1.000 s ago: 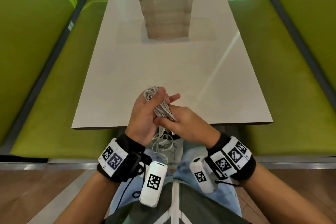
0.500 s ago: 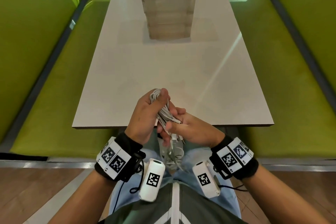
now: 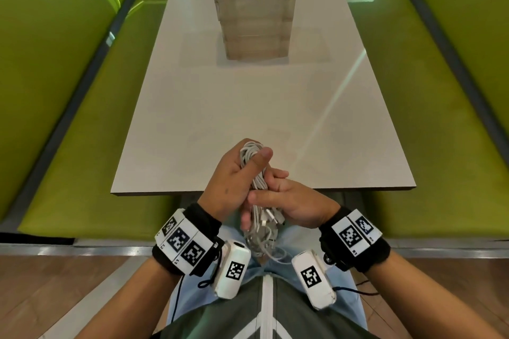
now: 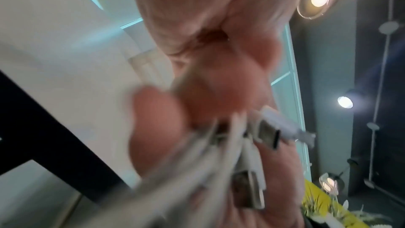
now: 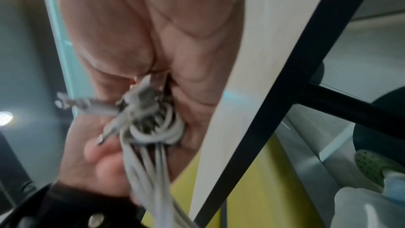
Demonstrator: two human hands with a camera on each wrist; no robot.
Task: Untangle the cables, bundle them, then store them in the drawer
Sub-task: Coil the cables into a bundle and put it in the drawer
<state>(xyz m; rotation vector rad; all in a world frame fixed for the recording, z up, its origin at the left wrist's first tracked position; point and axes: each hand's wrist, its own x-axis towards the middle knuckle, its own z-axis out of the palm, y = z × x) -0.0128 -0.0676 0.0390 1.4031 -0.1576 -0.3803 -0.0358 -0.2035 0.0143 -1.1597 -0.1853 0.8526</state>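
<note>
Cables (image 3: 257, 173) sat gathered at the bench (image 3: 192, 118) edge, left hand (image 3: 234, 176) and right hand (image 3: 289, 201) both clenched around them; tails dangled loose, clear drawer unit (image 3: 254, 11) untouched.

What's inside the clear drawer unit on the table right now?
Through the translucent walls of the drawer unit, its stacked drawers show nothing inside, though haze could hide small items. The cables are outside it, held by the left hand and right hand.
</note>
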